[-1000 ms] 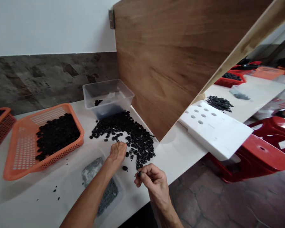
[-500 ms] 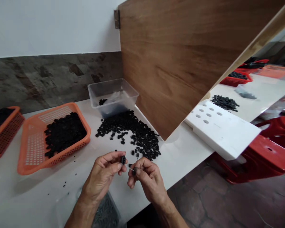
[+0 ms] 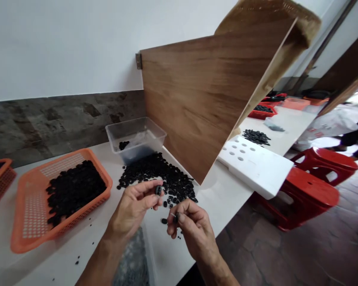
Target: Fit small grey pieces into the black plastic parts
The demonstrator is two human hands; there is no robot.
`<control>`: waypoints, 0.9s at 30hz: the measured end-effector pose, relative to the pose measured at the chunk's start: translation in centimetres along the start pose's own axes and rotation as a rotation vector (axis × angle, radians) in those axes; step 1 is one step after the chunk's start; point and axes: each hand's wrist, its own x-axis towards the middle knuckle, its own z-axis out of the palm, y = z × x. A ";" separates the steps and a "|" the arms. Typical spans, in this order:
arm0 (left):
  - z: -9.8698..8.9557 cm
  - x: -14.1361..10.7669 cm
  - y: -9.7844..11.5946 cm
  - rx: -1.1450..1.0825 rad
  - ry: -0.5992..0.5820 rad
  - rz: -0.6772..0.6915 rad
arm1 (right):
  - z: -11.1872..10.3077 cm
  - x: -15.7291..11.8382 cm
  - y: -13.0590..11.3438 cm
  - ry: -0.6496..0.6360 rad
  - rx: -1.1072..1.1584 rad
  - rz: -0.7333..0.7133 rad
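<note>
Between the thumb and fingers of my left hand is a small black oval plastic piece, held upright. My right hand pinches another small black piece, with a thin metal pin sticking out toward the left. The hands are a short way apart, and the two pieces do not touch. Behind them a heap of small black plastic pieces spreads over the white table. One loose black oval lies near my right fingertips.
An orange basket of black pieces stands at left, a clear tub behind the heap. Under my left forearm is a clear container of fine grey items. A wooden panel, white foam block and red stools are at right.
The camera view has tilted up and turned right, so more of the stools and floor shows. Both hands keep their pieces, a little farther apart in height.
</note>
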 end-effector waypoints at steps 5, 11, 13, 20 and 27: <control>-2.6 -6.9 -1.6 0.020 0.058 0.009 | 1.8 -1.1 0.3 -0.175 -0.008 0.149; -4.9 -12.7 -3.7 -0.021 0.224 0.056 | 4.5 -2.2 2.5 -0.304 -0.054 0.422; -5.4 -13.6 -4.1 -0.032 0.284 0.085 | 5.0 -2.3 3.0 -0.318 -0.104 0.470; -6.6 -14.7 -5.4 -0.047 0.363 0.140 | 5.8 -2.2 4.5 -0.349 -0.190 0.531; -7.3 -14.7 -6.1 -0.056 0.406 0.127 | 5.9 -1.7 5.1 -0.341 -0.230 0.562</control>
